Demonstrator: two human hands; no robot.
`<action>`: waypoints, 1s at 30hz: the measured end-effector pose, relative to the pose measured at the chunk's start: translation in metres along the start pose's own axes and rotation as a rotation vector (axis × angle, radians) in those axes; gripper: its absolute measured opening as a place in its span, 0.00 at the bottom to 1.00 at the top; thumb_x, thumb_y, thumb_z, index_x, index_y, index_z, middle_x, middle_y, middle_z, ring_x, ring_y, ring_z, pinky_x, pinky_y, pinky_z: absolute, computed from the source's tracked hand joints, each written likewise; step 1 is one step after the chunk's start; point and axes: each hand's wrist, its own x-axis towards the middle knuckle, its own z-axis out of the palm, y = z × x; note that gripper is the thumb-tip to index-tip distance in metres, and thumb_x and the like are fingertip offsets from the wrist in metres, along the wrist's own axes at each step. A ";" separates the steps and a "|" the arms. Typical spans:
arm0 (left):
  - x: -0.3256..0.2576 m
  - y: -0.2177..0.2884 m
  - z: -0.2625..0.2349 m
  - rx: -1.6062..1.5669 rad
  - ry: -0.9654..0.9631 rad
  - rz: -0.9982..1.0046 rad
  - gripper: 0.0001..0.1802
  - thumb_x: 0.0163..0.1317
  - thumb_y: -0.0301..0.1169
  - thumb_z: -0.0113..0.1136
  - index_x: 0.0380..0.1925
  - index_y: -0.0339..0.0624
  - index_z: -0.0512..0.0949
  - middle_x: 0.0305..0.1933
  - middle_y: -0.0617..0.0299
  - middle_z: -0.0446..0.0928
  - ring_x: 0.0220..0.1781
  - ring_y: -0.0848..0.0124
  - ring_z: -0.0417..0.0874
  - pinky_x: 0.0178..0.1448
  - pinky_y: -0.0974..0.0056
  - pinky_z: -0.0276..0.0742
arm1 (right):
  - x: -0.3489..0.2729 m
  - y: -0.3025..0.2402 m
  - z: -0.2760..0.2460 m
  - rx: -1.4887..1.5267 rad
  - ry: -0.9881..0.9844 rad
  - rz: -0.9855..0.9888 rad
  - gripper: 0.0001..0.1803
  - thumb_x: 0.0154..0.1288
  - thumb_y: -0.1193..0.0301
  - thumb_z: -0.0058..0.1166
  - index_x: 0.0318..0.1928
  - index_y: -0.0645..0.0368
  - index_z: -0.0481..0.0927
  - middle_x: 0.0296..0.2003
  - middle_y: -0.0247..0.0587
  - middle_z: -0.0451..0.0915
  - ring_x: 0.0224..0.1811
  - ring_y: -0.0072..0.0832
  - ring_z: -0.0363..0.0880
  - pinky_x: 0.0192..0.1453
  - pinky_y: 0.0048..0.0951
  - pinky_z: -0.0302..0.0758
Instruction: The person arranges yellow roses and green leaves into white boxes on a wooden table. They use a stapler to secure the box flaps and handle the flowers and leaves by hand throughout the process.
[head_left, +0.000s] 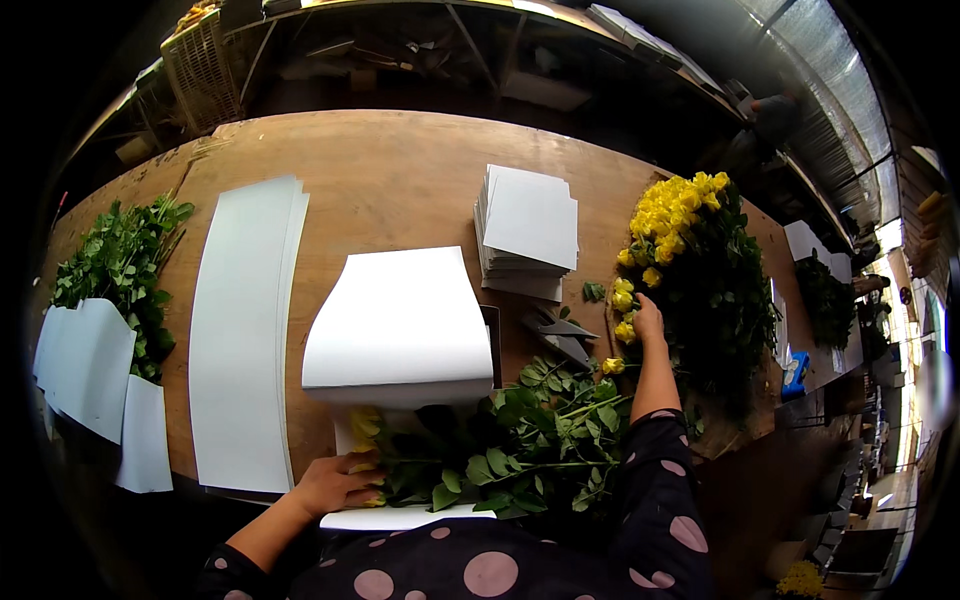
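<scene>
My left hand (338, 485) lies at the near edge of the table, its fingers stretched out against yellow rose heads (367, 430) that show partly under a curled white sheet (395, 320). The leafy green stems (545, 440) of these roses run to the right, towards my right forearm. My right hand (649, 318) reaches to the left edge of a large pile of yellow roses (680, 215). Its fingers close at a yellow rose (624, 300) there; the fingertips are partly hidden. Grey-handled shears (565, 335) lie just left of this hand.
A stack of white sheets (528, 215) stands at mid-table. Long white sheets (245, 330) lie on the left, with wrapped green stems (125, 250) beyond. A blue tool (796, 374) sits at the right edge, near another wrapped bunch (825, 300). Shelving (370, 60) runs behind the wooden table (360, 150).
</scene>
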 end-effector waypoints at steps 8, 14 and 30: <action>0.000 -0.002 0.000 0.051 -0.031 0.015 0.14 0.46 0.42 0.60 0.36 0.57 0.78 0.47 0.65 0.71 0.37 0.70 0.77 0.34 0.67 0.75 | -0.006 0.052 -0.022 0.377 0.341 -0.277 0.14 0.52 0.79 0.50 0.42 0.55 0.75 0.36 0.40 0.76 0.39 0.36 0.75 0.45 0.31 0.71; -0.003 0.000 0.003 0.074 -0.007 0.017 0.13 0.46 0.43 0.60 0.35 0.59 0.79 0.46 0.66 0.71 0.31 0.70 0.78 0.29 0.66 0.75 | -0.070 0.089 -0.159 0.246 0.980 -0.499 0.13 0.61 0.68 0.49 0.41 0.64 0.75 0.36 0.43 0.78 0.37 0.32 0.77 0.39 0.28 0.72; -0.003 -0.004 0.008 0.079 0.084 0.094 0.17 0.46 0.51 0.59 0.33 0.57 0.78 0.50 0.62 0.69 0.30 0.69 0.79 0.26 0.66 0.75 | -0.298 -0.141 -0.269 -0.058 0.724 -0.773 0.11 0.53 0.81 0.50 0.39 0.65 0.76 0.33 0.46 0.77 0.33 0.40 0.77 0.36 0.31 0.73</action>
